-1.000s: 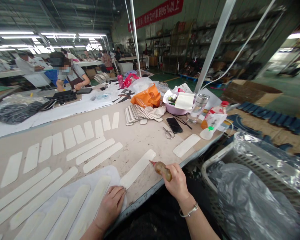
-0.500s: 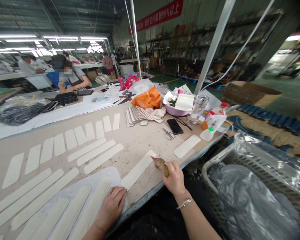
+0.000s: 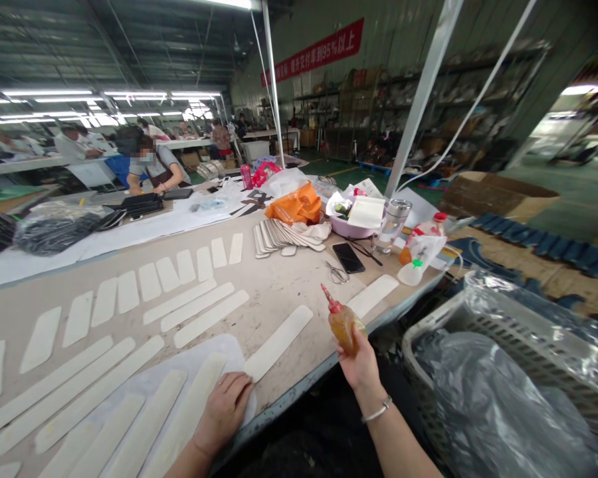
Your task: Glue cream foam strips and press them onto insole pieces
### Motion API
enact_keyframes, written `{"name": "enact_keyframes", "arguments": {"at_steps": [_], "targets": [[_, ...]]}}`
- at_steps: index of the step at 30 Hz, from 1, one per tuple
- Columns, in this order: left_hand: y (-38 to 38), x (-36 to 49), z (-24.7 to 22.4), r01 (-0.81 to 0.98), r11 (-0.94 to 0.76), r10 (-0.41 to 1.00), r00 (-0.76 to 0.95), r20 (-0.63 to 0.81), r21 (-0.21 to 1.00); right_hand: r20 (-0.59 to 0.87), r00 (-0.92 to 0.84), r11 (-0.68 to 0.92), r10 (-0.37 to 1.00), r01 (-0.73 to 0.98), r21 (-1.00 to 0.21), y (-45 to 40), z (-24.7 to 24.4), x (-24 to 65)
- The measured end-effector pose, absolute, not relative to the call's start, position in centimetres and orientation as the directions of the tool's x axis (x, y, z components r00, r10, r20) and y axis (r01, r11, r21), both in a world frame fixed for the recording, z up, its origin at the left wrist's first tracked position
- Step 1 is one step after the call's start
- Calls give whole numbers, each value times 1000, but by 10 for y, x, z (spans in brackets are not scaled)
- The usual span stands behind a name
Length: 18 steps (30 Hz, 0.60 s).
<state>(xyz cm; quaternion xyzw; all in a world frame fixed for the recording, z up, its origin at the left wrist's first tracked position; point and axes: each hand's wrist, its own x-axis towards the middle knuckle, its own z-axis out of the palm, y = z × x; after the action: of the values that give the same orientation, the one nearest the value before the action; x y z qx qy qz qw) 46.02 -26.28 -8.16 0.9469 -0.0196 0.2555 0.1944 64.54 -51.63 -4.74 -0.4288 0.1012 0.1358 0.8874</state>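
My right hand point(image 3: 359, 364) is wrapped round a squeeze glue bottle point(image 3: 347, 326) with amber contents and a red nozzle. The bottle is raised off the table, its nozzle pointing up and to the left. At the near end of a long white strip point(image 3: 281, 340), my left hand point(image 3: 226, 402) has its fingers bent and pressed together on the strip; the thumb is partly hidden. Under and beside that hand lies a white sheet point(image 3: 229, 346) carrying several long pale strips point(image 3: 149, 418). Behind the bottle, another white strip point(image 3: 377, 295) lies near the table edge.
Several short white pieces point(image 3: 148, 283) lie in a row at left. Scissors point(image 3: 337, 272), a phone point(image 3: 349, 257), a glass bottle point(image 3: 393, 227) and a stack of pieces point(image 3: 279, 238) stand farther back. A plastic basket point(image 3: 418, 372) holds grey plastic on the right. A co-worker point(image 3: 159, 166) sits across.
My right hand has lifted the glue bottle off the strip's far end and turned it nozzle-up, slightly to the right. My left hand stays at the strip's near end. The view has shifted slightly.
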Motion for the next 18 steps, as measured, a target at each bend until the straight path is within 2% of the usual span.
{"name": "enact_keyframes", "arguments": {"at_steps": [5,10,15,18], "targets": [[-263,458,-76,-170,-887,84,855,511,430,-287,925,693,249,-377,-615,-522,-39,637],[-258,455,-77,10,-849,302,830,470,528,-331,884,762,330,-456,-459,-518,-35,630],[-267,464,-67,23,-713,444,789,425,701,-361,823,793,439,-544,-275,-515,-33,624],[-289,493,-47,-12,-594,407,858,313,804,-349,790,775,504,-592,-221,-511,-30,619]]}}
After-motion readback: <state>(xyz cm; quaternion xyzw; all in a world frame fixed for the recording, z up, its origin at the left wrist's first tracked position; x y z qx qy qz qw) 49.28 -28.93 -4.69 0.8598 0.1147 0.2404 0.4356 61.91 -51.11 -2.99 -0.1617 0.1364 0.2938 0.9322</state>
